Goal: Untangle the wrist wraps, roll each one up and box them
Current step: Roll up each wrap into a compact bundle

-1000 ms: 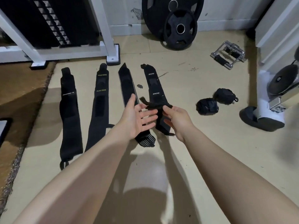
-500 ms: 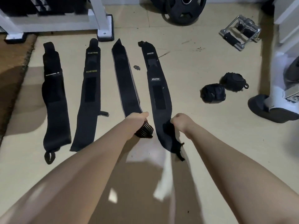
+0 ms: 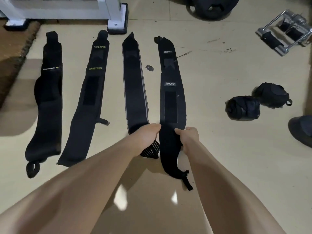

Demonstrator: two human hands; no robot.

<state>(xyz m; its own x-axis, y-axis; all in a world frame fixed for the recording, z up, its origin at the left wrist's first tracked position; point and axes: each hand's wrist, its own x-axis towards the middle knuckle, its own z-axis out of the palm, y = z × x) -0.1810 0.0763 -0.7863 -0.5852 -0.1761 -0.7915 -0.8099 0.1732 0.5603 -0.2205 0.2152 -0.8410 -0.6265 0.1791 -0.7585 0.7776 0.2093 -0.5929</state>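
Several black wrist wraps lie flat in a row on the floor. The rightmost wrap (image 3: 171, 92) runs from the far middle towards me, its thumb loop (image 3: 186, 180) at the near end. My left hand (image 3: 146, 135) and my right hand (image 3: 188, 136) hold its near part from either side, fingers curled under its edges. My left hand also covers the near end of the grey-edged wrap (image 3: 134, 81), whose striped end (image 3: 151, 150) shows below my wrist. Further left lie a wrap with yellow lettering (image 3: 87, 105) and a leftmost wrap (image 3: 46, 102). Two rolled wraps (image 3: 243, 108) (image 3: 271, 95) sit at the right.
A white rack foot (image 3: 116, 19) stands beyond the wraps. A black weight plate (image 3: 211, 9) leans at the top. A metal cable handle (image 3: 285, 32) lies at the far right, a brown mat (image 3: 11, 53) at the left, a dark rounded base (image 3: 302, 129) at the right edge. No box shows.
The rightmost wrap, lifted and bunched between my hands a second ago, now lies stretched flat. Both hands moved down to its near end and hold its edges. The view tilted down.
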